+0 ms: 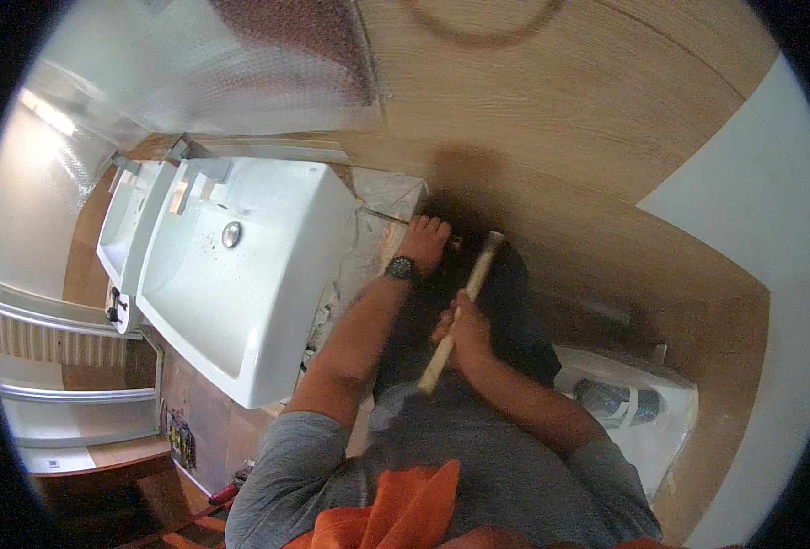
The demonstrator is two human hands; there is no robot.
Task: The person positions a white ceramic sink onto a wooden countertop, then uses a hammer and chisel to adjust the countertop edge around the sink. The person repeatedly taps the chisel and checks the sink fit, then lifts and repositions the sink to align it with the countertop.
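Observation:
My left hand (426, 242), with a black watch at the wrist, is closed around a thin-shafted hand tool (385, 215). Its narrow metal shaft points left toward the side of the white washbasin (231, 302), over a rough ledge (368, 240). A bit of its reddish handle end sticks out to the right of the fist. I cannot make out the shape of the tip. In my right hand (467, 334) is a hammer (480, 274), gripped by its pale wooden handle. The hammer's head is at the far end, to the right of the tool's handle and apart from it.
A second washbasin (119, 215) stands farther left. Clear plastic sheeting (268, 82) covers the wall behind. At right, a white sanitary fixture (670, 393) holds a dark wrapped item (617, 401). A tool set (181, 439) lies at lower left, near a white-framed cabinet (71, 366).

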